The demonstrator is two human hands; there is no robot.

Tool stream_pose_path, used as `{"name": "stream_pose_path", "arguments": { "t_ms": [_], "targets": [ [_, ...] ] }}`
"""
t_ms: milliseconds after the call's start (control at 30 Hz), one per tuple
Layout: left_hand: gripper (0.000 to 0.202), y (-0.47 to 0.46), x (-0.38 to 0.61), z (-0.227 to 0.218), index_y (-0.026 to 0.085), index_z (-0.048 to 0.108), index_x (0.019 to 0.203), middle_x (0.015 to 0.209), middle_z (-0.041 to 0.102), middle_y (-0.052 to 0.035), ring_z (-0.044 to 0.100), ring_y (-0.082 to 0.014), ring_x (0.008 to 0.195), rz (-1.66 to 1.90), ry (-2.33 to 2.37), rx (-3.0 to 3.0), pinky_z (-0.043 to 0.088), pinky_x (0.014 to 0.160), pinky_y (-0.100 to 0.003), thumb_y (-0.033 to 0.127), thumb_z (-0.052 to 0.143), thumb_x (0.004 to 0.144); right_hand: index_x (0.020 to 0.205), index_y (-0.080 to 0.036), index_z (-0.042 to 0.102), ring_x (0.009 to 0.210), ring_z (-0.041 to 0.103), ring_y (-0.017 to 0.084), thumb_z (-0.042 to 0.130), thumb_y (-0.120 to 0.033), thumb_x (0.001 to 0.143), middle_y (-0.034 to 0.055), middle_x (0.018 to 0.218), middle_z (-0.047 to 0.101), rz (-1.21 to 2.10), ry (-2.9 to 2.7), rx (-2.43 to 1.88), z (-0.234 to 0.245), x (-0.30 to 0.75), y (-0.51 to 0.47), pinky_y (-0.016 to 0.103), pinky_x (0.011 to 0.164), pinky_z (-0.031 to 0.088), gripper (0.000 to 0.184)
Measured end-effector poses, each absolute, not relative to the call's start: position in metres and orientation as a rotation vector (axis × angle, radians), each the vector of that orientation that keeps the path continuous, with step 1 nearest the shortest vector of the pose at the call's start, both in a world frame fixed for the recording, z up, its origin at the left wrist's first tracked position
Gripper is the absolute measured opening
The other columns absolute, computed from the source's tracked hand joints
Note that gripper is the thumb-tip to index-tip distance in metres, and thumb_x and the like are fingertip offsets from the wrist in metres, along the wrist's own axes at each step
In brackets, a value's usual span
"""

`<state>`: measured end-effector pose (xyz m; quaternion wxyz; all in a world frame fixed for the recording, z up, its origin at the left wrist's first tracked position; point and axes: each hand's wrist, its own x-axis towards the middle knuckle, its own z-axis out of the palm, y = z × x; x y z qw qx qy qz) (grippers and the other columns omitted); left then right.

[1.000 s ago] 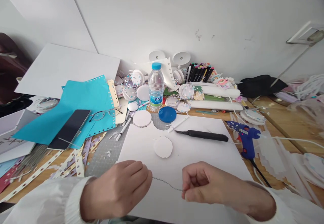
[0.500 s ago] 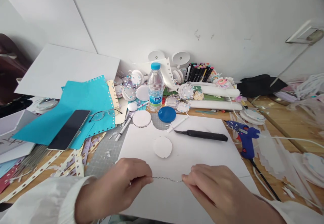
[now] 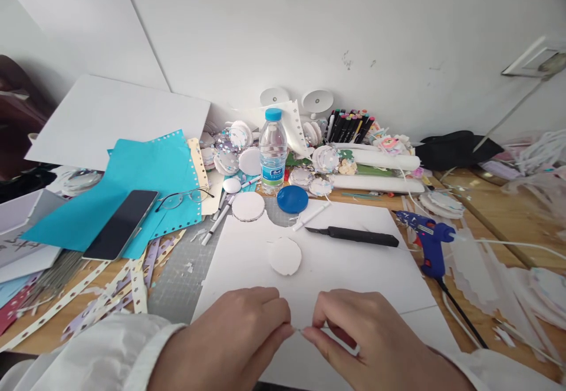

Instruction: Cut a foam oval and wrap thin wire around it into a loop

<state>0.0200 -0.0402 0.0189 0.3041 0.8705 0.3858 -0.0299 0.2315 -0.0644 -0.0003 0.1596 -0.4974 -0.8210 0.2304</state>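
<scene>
Over the white board point(image 3: 247, 270), my left hand point(image 3: 234, 335) and my right hand point(image 3: 367, 335) are close together, each with thumb and finger pinched. Between their fingertips runs a thin greyish strand point(image 3: 299, 330); only a short bit of it shows, and I cannot make out its material. Just beyond my hands a rough-edged white disc point(image 3: 285, 256) lies flat on the board. A black craft knife point(image 3: 358, 236) rests behind my right hand, its blade pointing left.
A blue lid point(image 3: 292, 199), another white disc point(image 3: 248, 206) and a water bottle point(image 3: 273, 155) are farther back. At the right lies a blue glue gun point(image 3: 431, 240) with its cord. Turquoise paper point(image 3: 101, 202) at the left carries a phone point(image 3: 121, 224) and glasses point(image 3: 179, 200).
My hands have come closer together and slightly nearer to me. The wavy strand that stretched between them is now mostly hidden by the fingers. Disc and knife have stayed put.
</scene>
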Motion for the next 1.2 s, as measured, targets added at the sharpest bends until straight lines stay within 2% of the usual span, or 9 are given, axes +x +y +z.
{"name": "stream_pose_path", "arguments": {
  "t_ms": [200,400,667,867,1100,1200],
  "targets": [
    [0.02,-0.041,0.018,0.016,0.02,0.054,0.087,0.087,0.06,-0.0003,0.055,-0.0136,0.072,-0.012,0.95,2.306,0.04,0.063,-0.024,0.003,0.042,0.086,0.064,-0.021,0.048,0.048,0.05,0.01,0.066,-0.017,0.082,-0.0081,0.054,0.054,0.681,-2.373,-1.475,0.002,0.23,-0.062,0.021,0.046,0.032,0.026],
    [0.028,-0.037,0.017,0.018,0.018,0.057,0.092,0.089,0.06,-0.0036,0.055,-0.017,0.076,-0.052,0.892,2.425,0.041,0.063,-0.026,-0.002,0.041,0.08,0.063,-0.021,0.042,0.046,0.046,0.009,0.067,-0.017,0.082,-0.0093,0.052,0.05,0.608,-2.322,-1.475,-0.001,0.228,-0.065,0.021,0.046,0.031,0.032],
    [0.025,-0.037,0.013,0.019,0.018,0.055,0.087,0.085,0.059,-0.003,0.052,-0.0165,0.073,0.027,0.853,2.503,0.038,0.06,-0.027,-0.001,0.041,0.081,0.062,-0.022,0.035,0.043,0.043,0.008,0.064,-0.017,0.082,-0.0091,0.05,0.046,0.426,-2.36,-1.391,-0.002,0.227,-0.065,0.022,0.043,0.027,0.036],
    [0.024,-0.035,0.015,0.02,0.019,0.051,0.081,0.082,0.059,-0.0026,0.05,-0.0162,0.069,0.079,0.798,2.572,0.036,0.058,-0.026,-0.003,0.042,0.076,0.063,-0.022,0.034,0.043,0.042,0.009,0.058,-0.016,0.085,-0.0082,0.05,0.047,0.486,-2.377,-1.43,-0.005,0.225,-0.064,0.024,0.043,0.026,0.033],
    [0.025,-0.036,0.013,0.012,0.019,0.052,0.085,0.084,0.061,-0.0031,0.052,-0.0165,0.071,0.098,0.808,2.549,0.038,0.06,-0.026,-0.001,0.039,0.08,0.065,-0.022,0.038,0.047,0.047,0.011,0.053,-0.017,0.088,-0.006,0.055,0.052,0.549,-2.385,-1.493,-0.014,0.223,-0.065,0.025,0.047,0.027,0.029],
    [0.023,-0.035,0.011,0.013,0.019,0.054,0.089,0.086,0.06,-0.0022,0.053,-0.0159,0.072,0.049,0.789,2.544,0.038,0.06,-0.026,0.002,0.04,0.085,0.066,-0.022,0.038,0.048,0.048,0.011,0.053,-0.019,0.09,-0.0063,0.056,0.053,0.606,-2.381,-1.476,-0.014,0.227,-0.064,0.024,0.048,0.028,0.028]
  ]
}}
